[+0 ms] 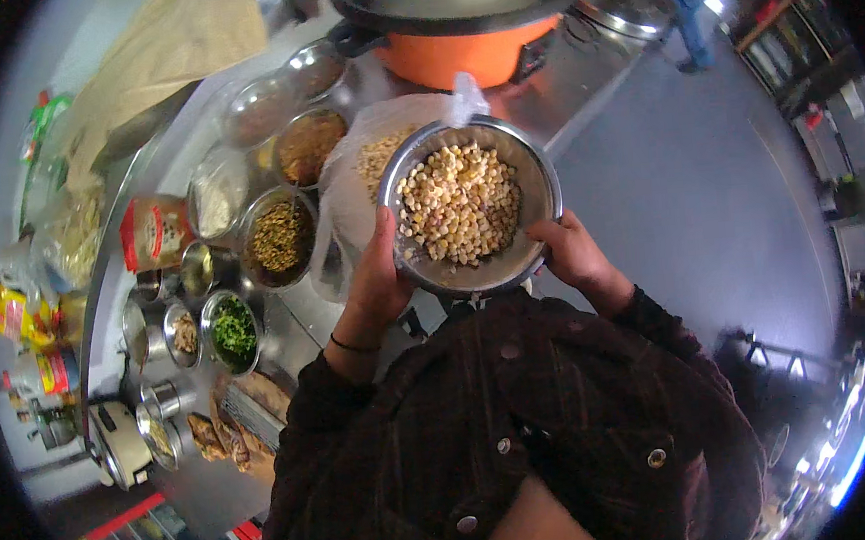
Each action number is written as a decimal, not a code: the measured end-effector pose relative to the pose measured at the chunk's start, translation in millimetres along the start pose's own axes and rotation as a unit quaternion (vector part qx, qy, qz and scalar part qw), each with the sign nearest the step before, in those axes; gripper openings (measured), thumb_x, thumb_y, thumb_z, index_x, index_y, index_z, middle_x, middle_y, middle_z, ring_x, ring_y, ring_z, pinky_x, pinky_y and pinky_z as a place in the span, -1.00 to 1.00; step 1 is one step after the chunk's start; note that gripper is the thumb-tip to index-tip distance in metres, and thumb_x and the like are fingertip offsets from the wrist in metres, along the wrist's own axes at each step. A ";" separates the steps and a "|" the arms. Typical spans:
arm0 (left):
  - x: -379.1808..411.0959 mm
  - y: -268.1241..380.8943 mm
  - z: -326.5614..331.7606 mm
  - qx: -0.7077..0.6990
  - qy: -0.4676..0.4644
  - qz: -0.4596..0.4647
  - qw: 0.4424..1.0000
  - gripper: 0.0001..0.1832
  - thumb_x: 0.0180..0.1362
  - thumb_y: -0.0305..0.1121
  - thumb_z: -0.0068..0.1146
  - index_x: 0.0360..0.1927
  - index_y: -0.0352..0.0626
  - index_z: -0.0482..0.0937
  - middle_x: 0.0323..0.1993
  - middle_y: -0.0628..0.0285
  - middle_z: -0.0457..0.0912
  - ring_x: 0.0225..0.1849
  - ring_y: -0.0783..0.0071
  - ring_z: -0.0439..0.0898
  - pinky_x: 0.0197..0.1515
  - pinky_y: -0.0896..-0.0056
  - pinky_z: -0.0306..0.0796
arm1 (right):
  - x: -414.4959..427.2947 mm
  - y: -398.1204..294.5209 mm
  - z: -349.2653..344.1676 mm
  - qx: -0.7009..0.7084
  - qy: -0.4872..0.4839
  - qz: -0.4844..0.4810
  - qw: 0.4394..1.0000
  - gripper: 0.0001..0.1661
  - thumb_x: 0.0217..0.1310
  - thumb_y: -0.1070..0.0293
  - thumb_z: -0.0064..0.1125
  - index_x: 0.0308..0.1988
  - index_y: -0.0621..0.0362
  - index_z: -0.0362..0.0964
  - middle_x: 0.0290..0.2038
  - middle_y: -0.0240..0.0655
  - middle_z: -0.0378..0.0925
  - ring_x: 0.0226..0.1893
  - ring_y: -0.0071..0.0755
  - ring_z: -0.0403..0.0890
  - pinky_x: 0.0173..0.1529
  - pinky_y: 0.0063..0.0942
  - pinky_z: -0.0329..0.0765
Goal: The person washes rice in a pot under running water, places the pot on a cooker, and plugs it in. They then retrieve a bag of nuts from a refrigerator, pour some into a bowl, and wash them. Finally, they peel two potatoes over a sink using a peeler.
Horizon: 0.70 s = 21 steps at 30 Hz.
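Observation:
Both of my hands grip a round stainless steel bowl [548, 164] in front of my chest. My left hand [376, 274] holds its left side, the thumb up along the rim. On the right side, my right hand [574, 251] has its thumb over the inside edge and its fingers curled beneath. Pale yellow kernels [462, 204], which look like corn, fill much of the bowl. Behind its left edge a translucent plastic bag [349, 200] lies on the counter, with more pale kernels [383, 157] in it, partly hidden by the bowl.
A large orange pot [433, 59] with pale contents stands beyond the bowl. Bowls of chopped greens [234, 330], brown bits [278, 235] and white powder [212, 210] crowd the steel counter. A cleaver [251, 414] rests on a cutting board [265, 462]. Another person [689, 11] stands at far right.

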<state>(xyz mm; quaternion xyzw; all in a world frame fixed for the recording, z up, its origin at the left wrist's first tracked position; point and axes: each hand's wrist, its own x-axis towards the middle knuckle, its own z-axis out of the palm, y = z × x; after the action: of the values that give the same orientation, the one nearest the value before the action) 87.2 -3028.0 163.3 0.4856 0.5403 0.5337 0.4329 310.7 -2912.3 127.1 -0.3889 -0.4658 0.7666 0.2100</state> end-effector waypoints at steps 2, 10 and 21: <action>-1.5 -45.6 -9.8 -0.085 0.001 -0.069 0.994 -0.46 0.35 -0.10 -0.32 0.22 -0.33 0.17 0.13 0.08 0.39 0.10 0.38 0.40 0.19 0.34 0.24 | 4.8 12.4 -12.3 0.027 -0.029 0.026 0.999 -0.71 0.13 0.44 -0.06 -0.15 0.37 0.37 -0.38 -0.28 0.54 -0.47 -0.50 0.53 -0.51 -0.57 0.43; 48.6 -46.1 22.7 0.114 -0.116 0.050 0.985 -0.51 0.24 -0.24 -0.07 0.14 -0.36 0.24 0.04 -0.03 0.45 0.07 0.24 0.45 0.10 0.33 0.29 | -23.5 -37.7 -16.5 -0.337 0.334 -0.207 0.856 -0.73 0.13 0.40 0.13 -0.13 0.19 0.42 -0.23 -0.33 0.52 -0.22 -0.42 0.52 -0.15 -0.42 0.46; 155.3 -32.2 325.0 -0.335 -0.224 -0.330 0.853 -0.47 0.25 0.01 -0.10 0.12 -0.19 0.30 0.04 0.17 0.46 0.04 0.39 0.47 -0.03 0.36 0.47 | -89.5 -82.1 -229.9 -0.640 0.193 -0.202 0.716 -0.72 0.11 0.21 0.05 -0.18 0.05 0.42 -0.21 -0.15 0.44 -0.14 -0.04 0.49 -0.13 -0.19 0.49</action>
<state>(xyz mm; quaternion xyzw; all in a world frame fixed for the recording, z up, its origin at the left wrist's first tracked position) 381.8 -2822.6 121.0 0.2100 0.3458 0.3851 0.8294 544.0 -2807.7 174.5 -0.4669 -0.8619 0.1334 0.1462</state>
